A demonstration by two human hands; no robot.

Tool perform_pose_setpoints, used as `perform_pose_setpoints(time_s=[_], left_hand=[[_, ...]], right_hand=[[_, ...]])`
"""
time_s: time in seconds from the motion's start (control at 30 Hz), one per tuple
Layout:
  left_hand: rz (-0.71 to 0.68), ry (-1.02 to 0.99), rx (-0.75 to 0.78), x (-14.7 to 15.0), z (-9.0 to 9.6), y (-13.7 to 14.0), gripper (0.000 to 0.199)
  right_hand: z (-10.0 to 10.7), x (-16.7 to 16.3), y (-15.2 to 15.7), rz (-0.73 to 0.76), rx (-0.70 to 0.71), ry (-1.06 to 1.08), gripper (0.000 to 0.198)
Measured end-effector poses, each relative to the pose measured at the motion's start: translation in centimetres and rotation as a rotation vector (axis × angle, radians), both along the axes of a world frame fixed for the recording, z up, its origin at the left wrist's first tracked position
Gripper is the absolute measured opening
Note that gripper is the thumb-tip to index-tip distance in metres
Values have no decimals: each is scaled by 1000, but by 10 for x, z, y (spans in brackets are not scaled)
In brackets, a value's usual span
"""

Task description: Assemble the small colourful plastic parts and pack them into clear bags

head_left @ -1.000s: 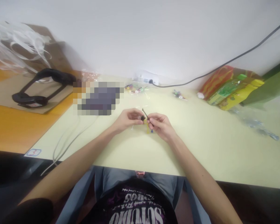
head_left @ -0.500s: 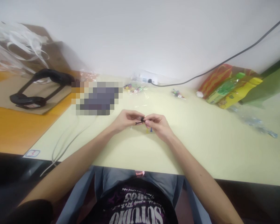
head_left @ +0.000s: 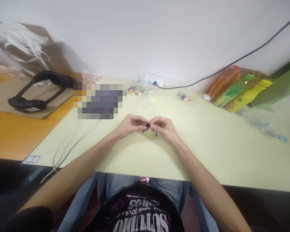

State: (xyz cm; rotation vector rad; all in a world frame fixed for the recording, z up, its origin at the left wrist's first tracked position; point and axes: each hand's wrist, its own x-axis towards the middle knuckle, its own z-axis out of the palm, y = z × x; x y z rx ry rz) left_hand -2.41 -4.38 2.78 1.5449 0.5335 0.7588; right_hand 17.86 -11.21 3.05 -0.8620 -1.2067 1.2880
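Observation:
Between the fingertips of both hands is a small black part (head_left: 148, 125) with a thin black stem slanting down to the left; its exact kind is too small to make out. My left hand (head_left: 131, 125) pinches it from the left, fingers closed. From the right, my right hand (head_left: 164, 128) grips it with thumb and fingertips. Just below the hands, a small blue peg-like piece (head_left: 156, 134) and a yellow piece (head_left: 152, 133) are on the pale yellow table (head_left: 140, 158).
Small colourful pieces in clear bags (head_left: 140, 92) lie at the back, with another cluster (head_left: 184, 96) to their right. A blurred-out dark object (head_left: 101, 101), a black strap-like frame (head_left: 41, 91), bottles (head_left: 247, 95), clear packets (head_left: 265, 127) and a black cable (head_left: 232, 64) surround the work area.
The black stem has tilted more steeply, its free end now pointing down-left. Both hands stay close together in nearly the same place.

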Motion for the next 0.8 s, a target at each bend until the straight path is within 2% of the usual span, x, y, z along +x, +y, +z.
perform_pose_setpoints(time_s=[0.3,0.53,0.8], left_hand=[[-10,-17,-43,0,-1,-2,34],[-21,-7,-30,0,2,-4,30],[-54,-20,14,4,4,-10,20]], right_hand=[[2,3,-2,63,27,-61,35],[3,2,-3,23,75,-88,32],[10,8,-9,1,166,-281,25]])
